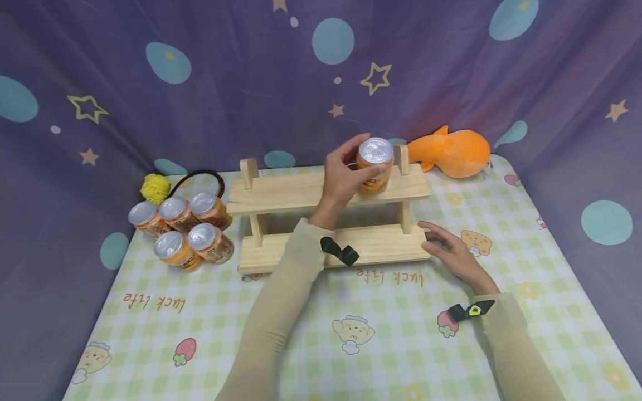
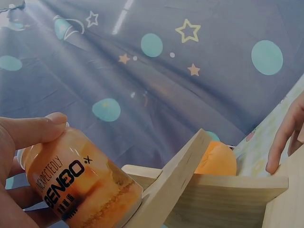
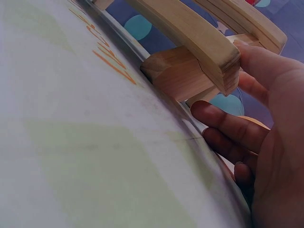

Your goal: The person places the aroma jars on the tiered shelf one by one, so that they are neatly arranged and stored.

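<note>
My left hand grips an orange can with a silver lid, thumb and fingers around its sides. The can stands upright at the right end of the upper board of a two-tier wooden shelf. Dark "BENBO" lettering shows on this can in the left wrist view, where its base meets the board. My right hand is at the right end of the lower board, fingers loosely bent. In the right wrist view the right hand's fingertips lie close beside the shelf's wooden end.
Several similar cans stand in two rows left of the shelf. Behind them are a yellow yarn ball and a dark curved band. An orange plush toy lies at the back right. A checked cloth covers the table.
</note>
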`<state>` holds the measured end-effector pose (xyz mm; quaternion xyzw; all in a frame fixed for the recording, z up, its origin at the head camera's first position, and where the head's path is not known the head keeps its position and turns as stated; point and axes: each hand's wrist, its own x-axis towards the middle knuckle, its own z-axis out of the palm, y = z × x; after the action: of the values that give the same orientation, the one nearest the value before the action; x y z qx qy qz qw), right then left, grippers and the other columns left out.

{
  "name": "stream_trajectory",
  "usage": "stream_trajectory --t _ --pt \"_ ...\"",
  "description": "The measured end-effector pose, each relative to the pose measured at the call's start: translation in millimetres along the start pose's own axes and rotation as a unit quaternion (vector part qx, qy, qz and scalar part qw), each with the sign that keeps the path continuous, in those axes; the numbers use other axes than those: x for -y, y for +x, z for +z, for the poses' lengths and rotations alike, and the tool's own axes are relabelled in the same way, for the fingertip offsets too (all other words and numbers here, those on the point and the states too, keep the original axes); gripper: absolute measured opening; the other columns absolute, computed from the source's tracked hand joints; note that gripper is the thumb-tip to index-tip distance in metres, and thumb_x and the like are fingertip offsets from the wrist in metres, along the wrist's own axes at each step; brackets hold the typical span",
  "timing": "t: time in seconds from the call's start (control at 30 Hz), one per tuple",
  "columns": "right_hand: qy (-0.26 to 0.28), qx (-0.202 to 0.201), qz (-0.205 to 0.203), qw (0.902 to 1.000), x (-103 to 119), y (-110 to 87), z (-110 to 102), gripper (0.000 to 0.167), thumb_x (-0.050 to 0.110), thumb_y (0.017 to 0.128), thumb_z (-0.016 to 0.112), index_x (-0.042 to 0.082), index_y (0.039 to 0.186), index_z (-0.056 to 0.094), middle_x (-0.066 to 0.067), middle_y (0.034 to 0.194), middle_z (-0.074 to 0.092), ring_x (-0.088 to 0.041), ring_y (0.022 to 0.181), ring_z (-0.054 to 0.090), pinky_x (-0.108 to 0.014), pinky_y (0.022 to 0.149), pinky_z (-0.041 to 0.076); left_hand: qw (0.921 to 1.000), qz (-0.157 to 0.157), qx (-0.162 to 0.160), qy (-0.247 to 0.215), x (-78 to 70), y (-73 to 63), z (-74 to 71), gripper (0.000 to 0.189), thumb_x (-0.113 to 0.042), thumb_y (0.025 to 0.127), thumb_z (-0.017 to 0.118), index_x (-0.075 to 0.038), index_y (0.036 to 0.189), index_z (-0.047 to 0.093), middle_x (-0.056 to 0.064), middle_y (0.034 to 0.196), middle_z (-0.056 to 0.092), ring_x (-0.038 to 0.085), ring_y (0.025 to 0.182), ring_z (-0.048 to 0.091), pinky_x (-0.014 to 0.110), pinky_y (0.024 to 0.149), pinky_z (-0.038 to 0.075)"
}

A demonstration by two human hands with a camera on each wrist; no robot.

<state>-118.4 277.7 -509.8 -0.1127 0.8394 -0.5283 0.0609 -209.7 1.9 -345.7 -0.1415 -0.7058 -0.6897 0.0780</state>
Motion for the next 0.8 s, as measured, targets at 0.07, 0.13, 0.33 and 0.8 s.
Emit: stream_trajectory --t 0.07,0.13,0.33,0.8 --pt "0.002 -0.001 0.000 1.0000 -0.4 0.0 0.2 0.049 0.020 0.103 0.056 0.019 0.151 0.046 0.009 0.124 0.063 0.011 0.110 0.056 -0.009 0.090 0.043 1.0000 0.001 0.002 0.002 0.8 0.1 1.1 0.062 0.000 0.075 0.084 0.000 0.134 0.062 0.021 0.127 0.067 0.031 0.105 0.067 0.020 0.081 0.055" --pt "0.004 -0.001 -0.001 1.0000 -0.6 0.1 0.3 0.049 0.020 0.103 0.056 0.018 0.151 0.046 0.012 0.123 0.063 0.012 0.110 0.056 -0.009 0.090 0.043 1.0000 0.002 0.002 0.005 0.7 0.0 1.7 0.062 0.000 0.076 0.084 0.000 0.134 0.061 0.021 0.127 0.067 0.032 0.106 0.068 0.018 0.080 0.054" --pt "0.008 -0.001 -0.007 0.9999 -0.4 0.4 0.1 0.049 0.019 0.103 0.057 0.017 0.151 0.046 0.021 0.122 0.060 0.012 0.110 0.056 -0.008 0.090 0.043 0.9997 0.007 0.008 0.022 -0.3 0.1 2.2 0.063 -0.003 0.077 0.084 -0.002 0.135 0.060 0.019 0.129 0.067 0.031 0.105 0.068 0.016 0.078 0.052" --pt "0.007 -0.002 -0.006 1.0000 -2.3 0.5 0.2 0.050 0.018 0.103 0.056 0.017 0.151 0.046 0.027 0.120 0.059 0.012 0.110 0.056 -0.008 0.091 0.042 0.9967 0.004 0.038 0.072 -1.5 -4.8 -0.8 0.079 -0.013 0.080 0.083 -0.010 0.148 0.043 0.015 0.132 0.059 0.025 0.109 0.060 0.024 0.087 0.050"
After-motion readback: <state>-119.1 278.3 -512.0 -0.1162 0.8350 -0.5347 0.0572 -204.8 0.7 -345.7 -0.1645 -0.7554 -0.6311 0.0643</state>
